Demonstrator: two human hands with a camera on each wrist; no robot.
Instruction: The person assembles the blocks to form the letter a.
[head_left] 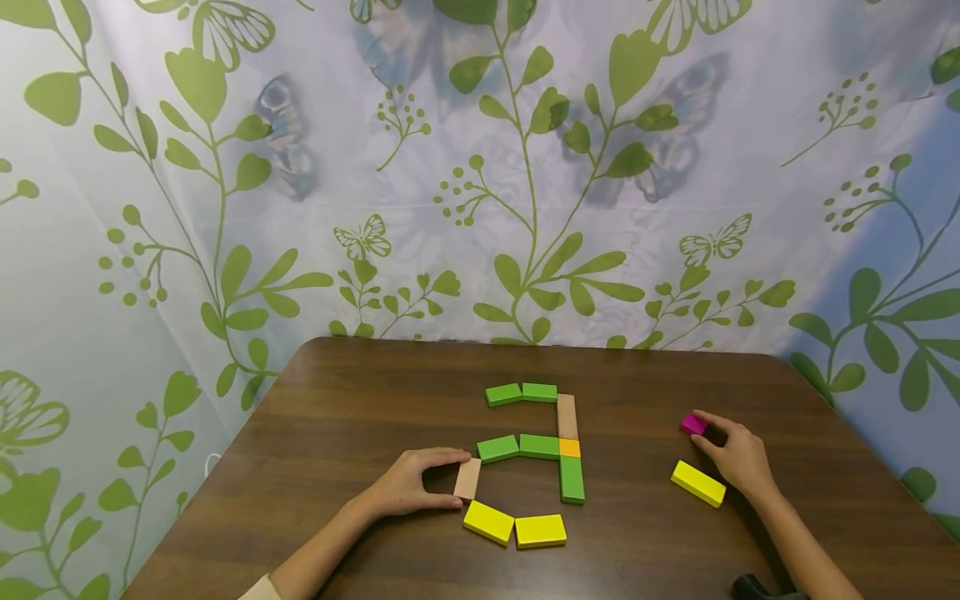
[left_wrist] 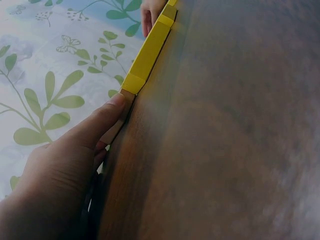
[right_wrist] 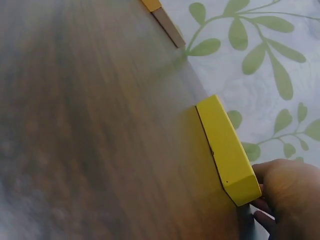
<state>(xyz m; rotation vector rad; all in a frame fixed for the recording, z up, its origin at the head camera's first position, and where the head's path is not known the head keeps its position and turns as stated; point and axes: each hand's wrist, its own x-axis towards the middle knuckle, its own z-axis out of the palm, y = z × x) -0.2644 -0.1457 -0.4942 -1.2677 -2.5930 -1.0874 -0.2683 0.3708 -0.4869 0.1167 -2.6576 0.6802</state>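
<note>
My left hand (head_left: pixel 412 482) pinches a plain wooden block (head_left: pixel 467 480) by its ends, between thumb and fingers. That block lies between a green block (head_left: pixel 498 449) and a yellow block (head_left: pixel 488 522), part of a row of coloured blocks on the table. In the left wrist view the thumb of the left hand (left_wrist: pixel 70 142) presses the wooden block's end beside the yellow one. Off to the right, my right hand (head_left: pixel 738 457) holds a small magenta block (head_left: pixel 693 424) between thumb and fingertips. Nearer the wrist lies a loose yellow block (head_left: pixel 698 483), which hides the magenta one in the right wrist view.
More blocks form the rest of the figure: green ones (head_left: pixel 540 392) at the top, an upright wooden one (head_left: pixel 567 417), an orange one (head_left: pixel 569 448) and a second yellow one (head_left: pixel 541 531). A dark object (head_left: pixel 757 587) sits at the brown table's (head_left: pixel 337 383) near edge. A patterned curtain (head_left: pixel 480 167) hangs behind.
</note>
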